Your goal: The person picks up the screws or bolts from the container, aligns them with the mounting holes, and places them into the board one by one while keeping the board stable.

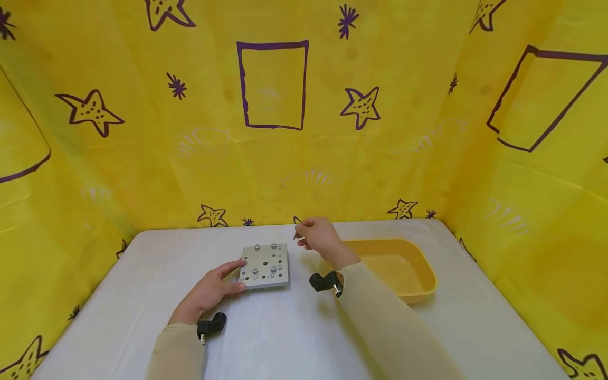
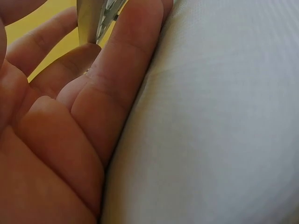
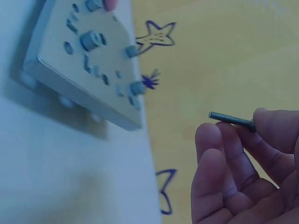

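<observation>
A square metal plate [image 1: 264,258] with several holes and upright hex-socket screws [image 3: 90,41] is at the middle of the table. My left hand [image 1: 214,290] holds it by the left edge, the thumb at the near corner and the fingers farther along. In the left wrist view, only a sliver of the plate [image 2: 91,21] shows beyond the fingers. To the right of the plate and raised above the table, my right hand [image 1: 319,236] pinches a thin metal screw [image 3: 231,118] between thumb and fingers. Its shank sticks out past the fingertips; the thumb partly hides its head.
A yellow plastic tray [image 1: 420,264] stands to the right, partly behind my right forearm. White cloth [image 1: 266,338] covers the table. Yellow sheeting [image 1: 285,158] with drawn stars rises along the back and both sides. Small rounded feet [image 3: 65,101] show under the plate.
</observation>
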Motion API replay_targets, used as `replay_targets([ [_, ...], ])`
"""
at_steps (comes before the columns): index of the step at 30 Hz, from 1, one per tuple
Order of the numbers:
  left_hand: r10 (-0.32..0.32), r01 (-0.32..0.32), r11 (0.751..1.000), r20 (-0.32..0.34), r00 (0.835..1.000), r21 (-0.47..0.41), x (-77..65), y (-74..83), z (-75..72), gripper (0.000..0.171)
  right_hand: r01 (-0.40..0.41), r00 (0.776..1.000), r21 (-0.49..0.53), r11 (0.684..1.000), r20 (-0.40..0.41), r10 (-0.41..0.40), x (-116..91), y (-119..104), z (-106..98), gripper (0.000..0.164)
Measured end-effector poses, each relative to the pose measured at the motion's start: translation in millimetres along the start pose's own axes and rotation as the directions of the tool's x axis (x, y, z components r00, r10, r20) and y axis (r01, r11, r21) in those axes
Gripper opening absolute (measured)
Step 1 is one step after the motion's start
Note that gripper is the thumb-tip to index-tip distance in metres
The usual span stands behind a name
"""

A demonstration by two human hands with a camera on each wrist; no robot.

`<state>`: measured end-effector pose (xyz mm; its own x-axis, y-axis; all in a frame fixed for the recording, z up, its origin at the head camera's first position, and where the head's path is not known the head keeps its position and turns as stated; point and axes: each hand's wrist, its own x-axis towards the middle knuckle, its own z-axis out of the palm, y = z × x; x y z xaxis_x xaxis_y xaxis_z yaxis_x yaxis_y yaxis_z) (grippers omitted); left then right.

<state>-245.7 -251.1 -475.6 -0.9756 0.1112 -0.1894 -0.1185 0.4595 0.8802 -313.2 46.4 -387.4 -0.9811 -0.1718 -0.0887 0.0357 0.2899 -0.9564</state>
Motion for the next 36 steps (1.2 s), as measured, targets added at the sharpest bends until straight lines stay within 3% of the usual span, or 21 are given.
replay_targets([
  [6,0.005,-0.005,1.0,-0.002,1.0,0.001,1.1,-0.8,-0.2,0.075,0.015,1.0,-0.045,0.999,0.021,-0.014,12.3,11.2,30.5,0.017],
  [13,0.017,-0.017,1.0,0.002,1.0,-0.023,2.6,0.8,0.5,0.073,-0.016,1.0,-0.103,0.995,-0.012,0.015,16.2,20.1,46.4,0.022],
  [22,0.015,-0.015,1.0,-0.002,1.0,-0.005,-1.9,0.3,-0.2,0.074,-0.055,0.998,-0.151,0.987,-0.021,0.052,23.0,27.7,52.6,0.018],
  [36,-0.003,0.003,1.0,-0.008,1.0,-0.014,-1.3,1.0,0.7,0.076,-0.02,1.0,-0.184,0.983,-0.012,0.018,22.5,31.7,54.4,0.013],
])
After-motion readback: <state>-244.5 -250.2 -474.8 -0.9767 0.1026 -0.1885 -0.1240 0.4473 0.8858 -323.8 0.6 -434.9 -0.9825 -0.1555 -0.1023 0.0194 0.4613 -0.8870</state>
